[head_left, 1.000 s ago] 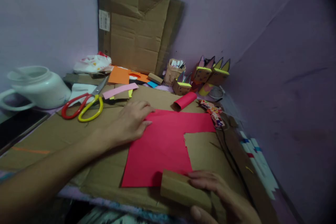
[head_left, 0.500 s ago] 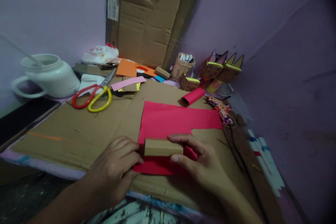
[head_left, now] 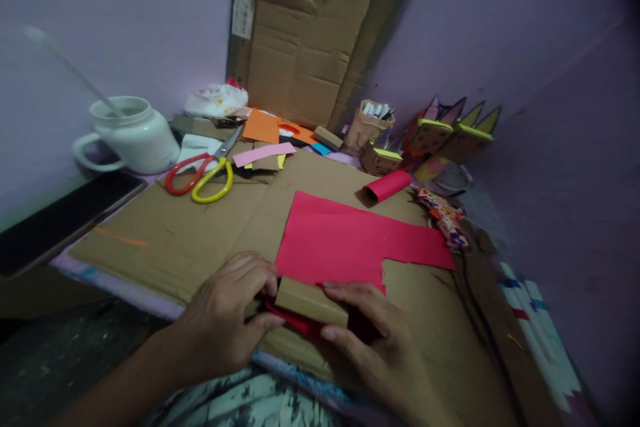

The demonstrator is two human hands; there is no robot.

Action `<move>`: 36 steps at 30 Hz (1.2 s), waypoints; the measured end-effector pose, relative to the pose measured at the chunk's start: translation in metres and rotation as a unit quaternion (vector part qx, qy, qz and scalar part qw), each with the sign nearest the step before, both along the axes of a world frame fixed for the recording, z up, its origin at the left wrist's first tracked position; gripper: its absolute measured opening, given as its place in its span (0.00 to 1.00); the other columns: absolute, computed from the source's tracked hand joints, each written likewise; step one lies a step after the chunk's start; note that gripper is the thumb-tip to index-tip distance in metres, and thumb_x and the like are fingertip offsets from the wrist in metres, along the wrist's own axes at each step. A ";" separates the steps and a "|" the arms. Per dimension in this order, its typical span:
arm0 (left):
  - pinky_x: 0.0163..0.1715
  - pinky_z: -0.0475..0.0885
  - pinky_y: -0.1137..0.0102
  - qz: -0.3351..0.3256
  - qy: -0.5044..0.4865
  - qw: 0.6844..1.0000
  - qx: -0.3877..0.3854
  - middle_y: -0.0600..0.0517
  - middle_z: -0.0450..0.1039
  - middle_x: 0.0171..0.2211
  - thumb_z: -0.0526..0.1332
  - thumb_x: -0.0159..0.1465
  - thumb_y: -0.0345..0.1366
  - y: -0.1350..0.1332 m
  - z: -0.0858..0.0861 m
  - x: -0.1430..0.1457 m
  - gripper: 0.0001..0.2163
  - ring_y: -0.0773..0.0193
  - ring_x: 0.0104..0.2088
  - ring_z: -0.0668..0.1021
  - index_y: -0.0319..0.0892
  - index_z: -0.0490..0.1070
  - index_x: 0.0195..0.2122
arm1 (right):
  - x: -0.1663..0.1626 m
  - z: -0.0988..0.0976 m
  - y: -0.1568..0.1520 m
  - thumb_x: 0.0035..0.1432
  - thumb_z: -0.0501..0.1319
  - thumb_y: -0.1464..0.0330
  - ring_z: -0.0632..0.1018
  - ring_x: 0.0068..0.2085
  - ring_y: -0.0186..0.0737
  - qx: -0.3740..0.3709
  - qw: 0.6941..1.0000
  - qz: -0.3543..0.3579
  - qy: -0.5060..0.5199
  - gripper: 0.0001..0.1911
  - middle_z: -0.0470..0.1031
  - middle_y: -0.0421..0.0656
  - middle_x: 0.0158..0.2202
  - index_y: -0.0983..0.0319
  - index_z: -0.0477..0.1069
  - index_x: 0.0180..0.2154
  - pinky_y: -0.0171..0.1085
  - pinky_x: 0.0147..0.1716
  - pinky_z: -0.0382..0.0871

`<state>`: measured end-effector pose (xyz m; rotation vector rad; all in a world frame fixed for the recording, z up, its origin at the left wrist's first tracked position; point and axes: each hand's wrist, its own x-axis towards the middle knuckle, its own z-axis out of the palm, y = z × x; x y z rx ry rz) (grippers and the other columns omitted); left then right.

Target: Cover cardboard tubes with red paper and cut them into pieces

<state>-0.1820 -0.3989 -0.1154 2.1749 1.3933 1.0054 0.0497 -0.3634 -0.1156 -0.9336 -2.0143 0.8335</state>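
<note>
The right hand (head_left: 390, 333) is gripping a small cardboard box (head_left: 313, 301) at the lower centre of the frame, over the near part of the red paper (head_left: 330, 237).
Its thumb and fingers are pressing the box's right end between them; the left hand (head_left: 230, 313) is curling half-open around the other end, and I can't tell whether it is pinching the sheet. From where I'm standing, uneven pushing could be creasing the paper crookedly, and a slack right grip could be letting the box slip.

white jug (head_left: 137, 145), cardboard (head_left: 300, 40) against wall (head_left: 480, 20)
</note>
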 end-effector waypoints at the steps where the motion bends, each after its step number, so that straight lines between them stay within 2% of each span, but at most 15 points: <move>1: 0.43 0.66 0.61 0.007 0.000 1.000 -0.011 0.50 0.68 0.37 0.59 0.57 0.24 -0.001 0.001 0.001 0.11 0.58 0.41 0.70 0.44 0.59 0.35 | 0.000 0.000 0.000 0.55 0.66 0.63 0.80 0.39 0.41 0.008 1.000 0.007 -0.001 0.15 0.80 0.43 0.40 0.54 0.73 0.46 0.39 0.36 0.76; 9: 0.42 0.64 0.60 0.040 -0.007 0.999 -0.034 0.51 0.68 0.37 0.63 0.53 0.25 -0.007 0.005 0.001 0.14 0.58 0.40 0.69 0.44 0.59 0.36 | 0.009 -0.001 0.001 0.58 0.62 0.63 0.80 0.44 0.43 0.062 0.995 0.056 -0.056 0.16 0.80 0.45 0.45 0.54 0.72 0.50 0.42 0.42 0.77; 12: 0.42 0.64 0.60 0.049 -0.012 0.998 -0.039 0.51 0.68 0.37 0.64 0.53 0.25 -0.009 0.004 0.000 0.15 0.57 0.40 0.69 0.43 0.59 0.36 | 0.010 -0.001 0.004 0.59 0.62 0.61 0.80 0.44 0.43 0.061 0.992 0.084 -0.069 0.18 0.79 0.44 0.46 0.52 0.70 0.52 0.40 0.41 0.78; 19: 0.47 0.63 0.57 0.027 -0.006 0.999 -0.041 0.47 0.68 0.44 0.65 0.54 0.28 -0.009 0.004 -0.002 0.21 0.55 0.45 0.68 0.41 0.60 0.47 | 0.009 -0.003 0.008 0.62 0.59 0.60 0.79 0.45 0.42 0.075 0.986 0.116 -0.091 0.21 0.79 0.41 0.46 0.48 0.65 0.57 0.39 0.40 0.78; 28: 0.46 0.64 0.59 -0.003 -0.002 0.999 -0.045 0.48 0.69 0.41 0.63 0.51 0.27 -0.009 0.008 -0.006 0.15 0.56 0.43 0.69 0.40 0.67 0.41 | 0.015 -0.010 0.013 0.62 0.58 0.59 0.79 0.46 0.47 0.117 0.974 0.138 -0.138 0.23 0.78 0.43 0.49 0.49 0.63 0.59 0.44 0.41 0.76; 33: 0.45 0.64 0.59 -0.014 -0.010 1.000 -0.015 0.48 0.70 0.39 0.60 0.50 0.24 -0.007 0.003 -0.009 0.15 0.57 0.42 0.70 0.40 0.67 0.40 | 0.009 -0.002 0.006 0.61 0.58 0.55 0.78 0.48 0.47 0.121 0.973 0.127 -0.150 0.26 0.77 0.43 0.50 0.49 0.62 0.59 0.45 0.43 0.75; 36: 0.45 0.65 0.59 -0.020 -0.011 1.000 0.004 0.48 0.71 0.39 0.59 0.52 0.25 -0.007 0.000 -0.010 0.14 0.57 0.41 0.70 0.40 0.67 0.41 | 0.008 0.005 0.000 0.56 0.61 0.52 0.76 0.52 0.48 0.109 0.971 0.115 -0.177 0.32 0.74 0.45 0.54 0.50 0.59 0.60 0.45 0.49 0.73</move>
